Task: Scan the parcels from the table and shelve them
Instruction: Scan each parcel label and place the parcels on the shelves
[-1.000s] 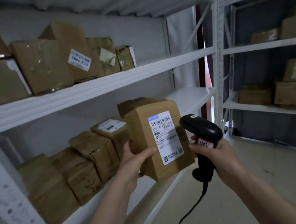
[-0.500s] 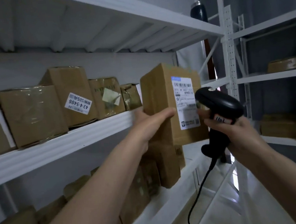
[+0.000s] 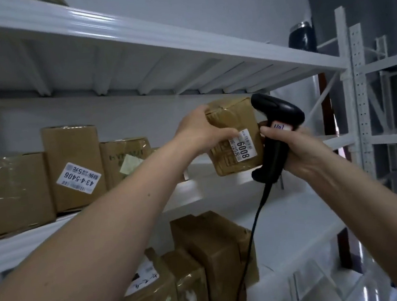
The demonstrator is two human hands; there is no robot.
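A brown cardboard parcel (image 3: 231, 124) with a white "6008" sticker is on the white middle shelf (image 3: 189, 190), to the right of the other boxes; whether it rests on the shelf I cannot tell. My left hand (image 3: 200, 133) grips its top left corner, thumb on the front face. My right hand (image 3: 298, 149) holds a black corded barcode scanner (image 3: 276, 127) by the handle, just right of the parcel, its head close to the parcel's upper right corner.
Several taped cardboard boxes (image 3: 71, 166) stand on the middle shelf to the left. More boxes (image 3: 211, 259) sit on the lower shelf. The top shelf (image 3: 181, 46) overhangs closely. A dark bottle (image 3: 302, 37) stands on it at the right. A second rack (image 3: 384, 106) is to the right.
The parcel went up from the lower shelf level to the middle shelf and turned, so the "6008" sticker now faces me. My right hand with the scanner followed upward beside it.
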